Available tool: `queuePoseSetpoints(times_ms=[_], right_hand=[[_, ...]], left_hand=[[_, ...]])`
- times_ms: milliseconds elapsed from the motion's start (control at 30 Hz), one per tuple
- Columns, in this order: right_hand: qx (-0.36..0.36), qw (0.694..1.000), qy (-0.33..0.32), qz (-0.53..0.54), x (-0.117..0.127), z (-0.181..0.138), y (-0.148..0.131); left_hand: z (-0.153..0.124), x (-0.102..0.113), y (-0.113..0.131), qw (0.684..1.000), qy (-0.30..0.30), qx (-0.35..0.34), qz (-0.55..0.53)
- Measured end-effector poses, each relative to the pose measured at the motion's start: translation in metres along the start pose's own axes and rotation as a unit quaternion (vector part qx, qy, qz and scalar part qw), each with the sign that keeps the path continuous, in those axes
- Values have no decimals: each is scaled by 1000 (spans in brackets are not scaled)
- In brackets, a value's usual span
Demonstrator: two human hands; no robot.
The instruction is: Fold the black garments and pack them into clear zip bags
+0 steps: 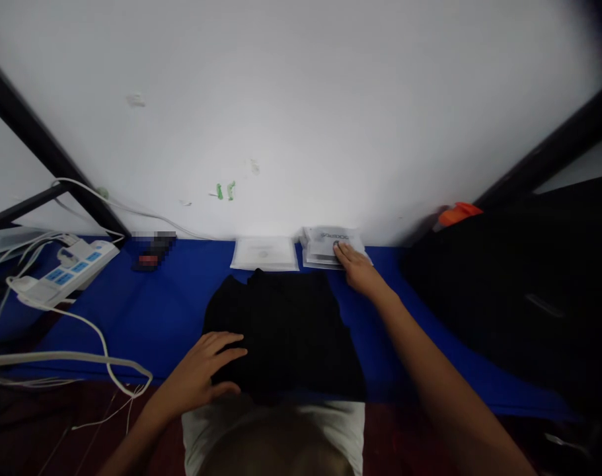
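Centrally placed at the near edge of the blue-covered counter (172,304): black cloth (285,337), spread flat, its far edge uneven on the left side. Left hand (206,369) at the cloth's left side, palm down, fingers loosely spread over the fabric and thumb apart; nothing gripped. Right hand (356,266) reaches past the cloth's right side to the counter's far edge, index and middle fingers extended on top of a stack of clear packets (320,248) with dark print; thumb hidden, so cannot tell whether it grips them. Just left of the stack, also along the far edge: a white packet (261,256), lying flat, just beyond the cloth. Farther left, near the far edge, a dark object (154,253), pixelated, with a reddish patch. At the counter's far left corner, a white power strip (82,264) set at a slant; white cables (100,360) loop around it and toward the near edge. Right end covered by a large black item (519,291), details too dark to read; orange piece (459,213) at its far side. Behind the far edge, a pale wall (320,119) with small green marks (225,191).
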State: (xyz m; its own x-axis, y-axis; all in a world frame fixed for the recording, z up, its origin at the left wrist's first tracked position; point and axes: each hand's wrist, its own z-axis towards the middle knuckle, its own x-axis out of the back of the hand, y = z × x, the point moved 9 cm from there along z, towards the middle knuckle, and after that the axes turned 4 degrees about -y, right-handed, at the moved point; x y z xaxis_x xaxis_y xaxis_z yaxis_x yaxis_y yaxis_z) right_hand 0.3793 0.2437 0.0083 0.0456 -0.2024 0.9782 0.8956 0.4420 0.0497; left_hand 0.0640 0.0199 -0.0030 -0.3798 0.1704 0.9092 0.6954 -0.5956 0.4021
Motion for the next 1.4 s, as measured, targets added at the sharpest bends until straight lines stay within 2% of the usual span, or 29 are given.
queuePoseSetpoints(times_ms=[100,200,233,300,367,467,567,667,767,867,933,1000,1100,1167,1267,1400], right_hand=[[4,999,37,33,7,-17,-10],[39,989,82,120,37,-52,-49],[65,983,72,157,43,-66,-68],[124,968,-4,219,46,-97,-110],[139,957,-79,242,41,-128,-140],[110,954,-117,254,36,-163,-153],[75,952,-89,283,39,-179,-142],[41,945,-52,319,45,-175,-121],[4,945,-6,327,46,-150,-93],[-36,961,44,270,38,-109,-65],[-55,979,62,185,28,-78,-55],[-45,986,57,150,16,-49,-53],[-20,989,47,142,5,-20,-59],[-12,989,52,139,7,-12,-62],[-9,987,73,140,21,-17,-62],[26,974,132,184,55,-58,-68]], left_hand=[[-4,5,-4,1000,1,-19,-2],[-9,9,-12,1000,12,-14,2],[-10,10,-14,1000,14,-14,5],[-11,12,-13,1000,18,-19,11],[-12,17,-9,999,35,-27,8],[-11,29,-10,995,96,-3,-21],[-9,40,-21,984,170,48,-33],[3,48,-30,974,215,72,-1],[30,58,-48,965,212,145,54],[68,66,-70,945,150,254,138],[97,64,-81,940,94,290,154],[125,53,-86,952,46,283,103],[153,39,-86,965,23,254,65],[159,34,-85,969,31,240,55],[153,40,-78,973,66,220,39],[122,55,-57,980,103,169,10]])
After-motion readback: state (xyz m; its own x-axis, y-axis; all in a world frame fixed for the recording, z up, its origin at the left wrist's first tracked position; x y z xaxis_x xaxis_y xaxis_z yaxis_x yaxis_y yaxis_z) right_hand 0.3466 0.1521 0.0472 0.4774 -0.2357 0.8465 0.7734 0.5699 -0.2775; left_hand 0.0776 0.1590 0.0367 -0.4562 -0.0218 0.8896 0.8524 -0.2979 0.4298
